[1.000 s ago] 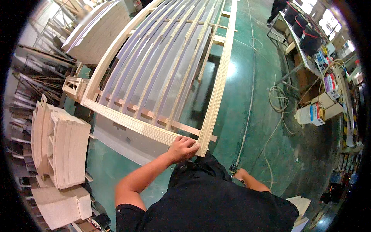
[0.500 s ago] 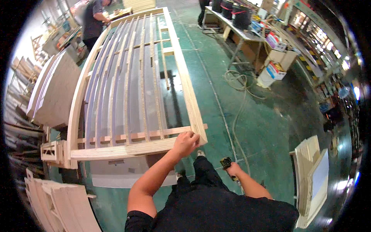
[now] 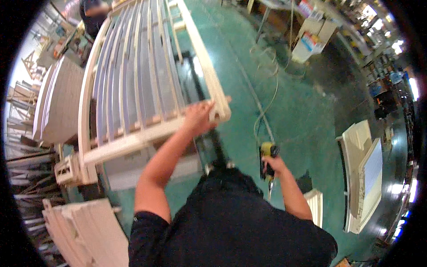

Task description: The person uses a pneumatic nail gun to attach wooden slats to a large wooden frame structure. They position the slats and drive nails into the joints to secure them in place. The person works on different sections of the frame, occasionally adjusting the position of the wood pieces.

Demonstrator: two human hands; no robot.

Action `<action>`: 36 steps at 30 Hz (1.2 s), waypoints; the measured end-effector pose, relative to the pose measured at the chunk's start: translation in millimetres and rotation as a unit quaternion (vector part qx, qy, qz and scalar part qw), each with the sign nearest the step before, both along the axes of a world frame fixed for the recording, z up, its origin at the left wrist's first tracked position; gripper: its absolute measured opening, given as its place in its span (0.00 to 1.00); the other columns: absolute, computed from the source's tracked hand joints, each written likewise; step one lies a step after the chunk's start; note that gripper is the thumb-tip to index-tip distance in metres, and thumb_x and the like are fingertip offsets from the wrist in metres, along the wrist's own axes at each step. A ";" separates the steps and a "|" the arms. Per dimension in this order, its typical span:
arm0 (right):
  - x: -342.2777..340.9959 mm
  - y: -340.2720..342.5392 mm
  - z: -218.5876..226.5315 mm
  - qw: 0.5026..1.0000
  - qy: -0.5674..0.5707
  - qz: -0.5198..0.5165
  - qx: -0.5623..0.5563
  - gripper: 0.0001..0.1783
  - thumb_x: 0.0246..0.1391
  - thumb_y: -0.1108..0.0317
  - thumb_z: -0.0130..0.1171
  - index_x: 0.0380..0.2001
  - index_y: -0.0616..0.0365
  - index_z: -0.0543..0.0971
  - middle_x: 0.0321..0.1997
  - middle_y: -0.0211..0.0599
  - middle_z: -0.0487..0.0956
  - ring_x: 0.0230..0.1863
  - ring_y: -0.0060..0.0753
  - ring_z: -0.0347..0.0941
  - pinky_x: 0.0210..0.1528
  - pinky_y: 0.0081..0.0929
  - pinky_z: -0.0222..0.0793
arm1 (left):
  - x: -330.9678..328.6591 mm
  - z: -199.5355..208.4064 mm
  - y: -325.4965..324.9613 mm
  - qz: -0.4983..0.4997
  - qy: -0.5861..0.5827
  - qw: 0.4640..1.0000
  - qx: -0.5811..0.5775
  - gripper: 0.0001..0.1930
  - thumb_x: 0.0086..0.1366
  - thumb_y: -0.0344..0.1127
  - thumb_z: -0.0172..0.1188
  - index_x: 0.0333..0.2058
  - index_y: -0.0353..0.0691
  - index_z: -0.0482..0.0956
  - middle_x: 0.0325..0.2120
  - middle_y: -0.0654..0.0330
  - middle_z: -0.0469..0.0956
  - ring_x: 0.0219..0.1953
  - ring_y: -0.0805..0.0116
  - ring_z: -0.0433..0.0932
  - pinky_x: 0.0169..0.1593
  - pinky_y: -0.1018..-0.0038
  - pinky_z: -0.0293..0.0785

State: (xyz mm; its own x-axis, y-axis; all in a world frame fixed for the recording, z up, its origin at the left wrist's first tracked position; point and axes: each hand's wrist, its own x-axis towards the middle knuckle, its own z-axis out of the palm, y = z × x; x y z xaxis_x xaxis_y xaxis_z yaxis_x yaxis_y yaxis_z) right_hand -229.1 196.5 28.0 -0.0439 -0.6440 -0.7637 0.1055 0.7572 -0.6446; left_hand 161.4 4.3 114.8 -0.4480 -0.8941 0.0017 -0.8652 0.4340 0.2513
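While the glossy green floor point(image 3: 307, 107) spreads ahead and to the right of both grips, a large rectangular wooden frame point(image 3: 133, 144) stretches away in front of the left grip point(image 3: 199, 118), whose fingers are curled down on its near rail, just beside the right-hand corner. Pale, straight-edged timber makes up the frame; long narrow slats point(image 3: 138, 66) run side by side within it, ahead of the left grip, with smooth grey sheet material point(image 3: 120, 86) showing between them. Well to the left of that grip stands a thick stack of flat panels point(image 3: 64, 100), and nearer the body, also leftward, lie pale shaped boards point(image 3: 95, 231). Right of the right grip point(image 3: 272, 164), further boards point(image 3: 367, 171) lean together, one with a bluish-white face. A co-worker point(image 3: 92, 20) stands far beyond the left grip, at the frame's far left side. Far ahead of the right grip sits a white container point(image 3: 304, 46). The right grip is wrapped around a yellow-and-black power tool point(image 3: 268, 151). Beyond it, a thin pale hose point(image 3: 276, 80) winds across the floor.
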 end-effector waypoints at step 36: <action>-14.0 -31.5 -17.8 0.999 -0.036 0.019 0.022 0.11 0.54 0.66 0.71 0.33 0.56 0.78 0.17 0.28 0.72 0.15 0.27 0.69 0.20 0.33 0.73 | 37.2 -11.4 15.3 0.038 -0.108 0.990 -0.082 0.39 0.58 0.60 0.70 0.60 0.41 0.71 0.44 0.45 0.79 0.47 0.43 0.79 0.46 0.51 0.77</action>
State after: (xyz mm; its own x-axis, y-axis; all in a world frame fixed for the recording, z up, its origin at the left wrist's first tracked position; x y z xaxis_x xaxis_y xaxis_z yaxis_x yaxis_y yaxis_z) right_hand -243.2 164.9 10.2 0.0363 -0.6101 -0.7915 0.1205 0.7889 -0.6025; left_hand 198.7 19.6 103.4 -0.3849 -0.9209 0.0616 -0.9229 0.3850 -0.0113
